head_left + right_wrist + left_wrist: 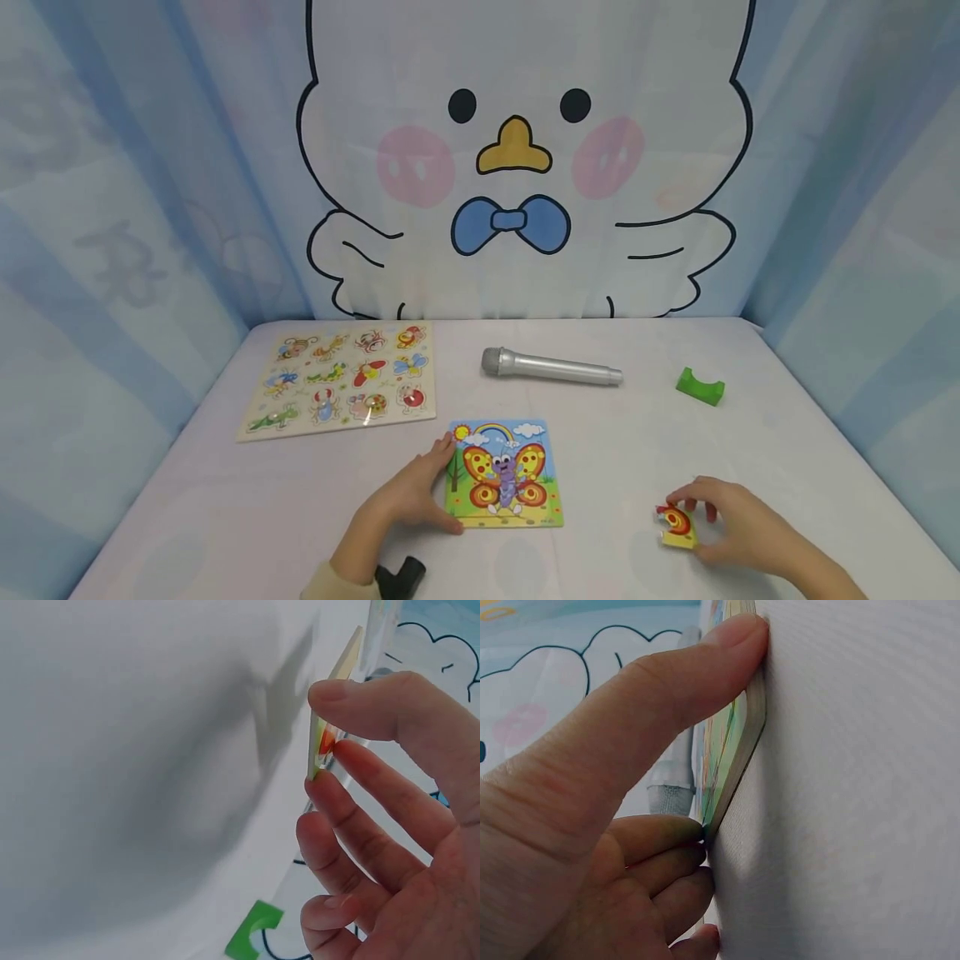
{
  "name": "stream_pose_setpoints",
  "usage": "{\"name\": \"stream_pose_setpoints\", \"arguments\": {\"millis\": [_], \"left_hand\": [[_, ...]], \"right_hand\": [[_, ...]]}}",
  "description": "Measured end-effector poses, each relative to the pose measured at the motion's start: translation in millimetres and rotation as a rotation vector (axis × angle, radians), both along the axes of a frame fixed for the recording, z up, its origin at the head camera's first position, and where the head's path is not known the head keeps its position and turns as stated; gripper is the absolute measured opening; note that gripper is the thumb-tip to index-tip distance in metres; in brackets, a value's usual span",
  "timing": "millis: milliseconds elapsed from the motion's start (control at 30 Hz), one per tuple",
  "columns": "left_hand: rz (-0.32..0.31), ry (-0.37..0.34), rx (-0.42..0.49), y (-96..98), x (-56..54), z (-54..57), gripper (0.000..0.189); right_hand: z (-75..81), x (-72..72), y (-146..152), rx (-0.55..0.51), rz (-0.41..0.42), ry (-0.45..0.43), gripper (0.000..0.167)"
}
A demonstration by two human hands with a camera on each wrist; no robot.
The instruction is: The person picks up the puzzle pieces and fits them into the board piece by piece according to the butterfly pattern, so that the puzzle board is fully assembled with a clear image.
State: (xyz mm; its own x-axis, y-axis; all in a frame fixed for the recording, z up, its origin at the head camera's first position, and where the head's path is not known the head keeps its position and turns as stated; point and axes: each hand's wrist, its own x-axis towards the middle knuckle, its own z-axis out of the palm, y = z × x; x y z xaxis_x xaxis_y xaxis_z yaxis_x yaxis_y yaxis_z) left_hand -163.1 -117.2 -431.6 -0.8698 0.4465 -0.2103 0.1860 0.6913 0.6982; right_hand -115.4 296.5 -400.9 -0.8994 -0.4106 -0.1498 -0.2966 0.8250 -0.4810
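A square butterfly puzzle (504, 473) lies flat near the middle of the table, printed with a rainbow, a sun and a purple-bodied butterfly. My left hand (412, 497) grips its left side, thumb at the near corner and fingers toward the far one. In the left wrist view, the thumb (697, 675) presses on the board's edge (739, 754). Off to the right, my right hand (738, 525) pinches a small puzzle piece (678, 527) with a red-and-orange swirl and a yellow border. The right wrist view shows this piece (324, 742) edge-on between thumb and fingers, its shadow apart from it.
A wooden insect peg puzzle (345, 379) occupies the back left of the table. Behind the butterfly puzzle lies a silver toy microphone (555, 367). A green arched block (701, 387) stands at the back right. Beside my left wrist is a black object (402, 577), partly hidden.
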Motion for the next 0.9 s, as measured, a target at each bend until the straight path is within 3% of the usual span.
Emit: {"name": "stream_pose_setpoints", "arguments": {"millis": [533, 900], "left_hand": [[0.008, -0.011, -0.02, 0.6, -1.9, -0.9, 0.109], [0.002, -0.002, -0.011, -0.2, -0.4, 0.0, 0.109]], "right_hand": [[7.1, -17.9, -48.7, -0.023, 0.066, 0.04, 0.046], [9.6, -29.8, -85.8, -0.035, 0.068, 0.007, 0.045]]}}
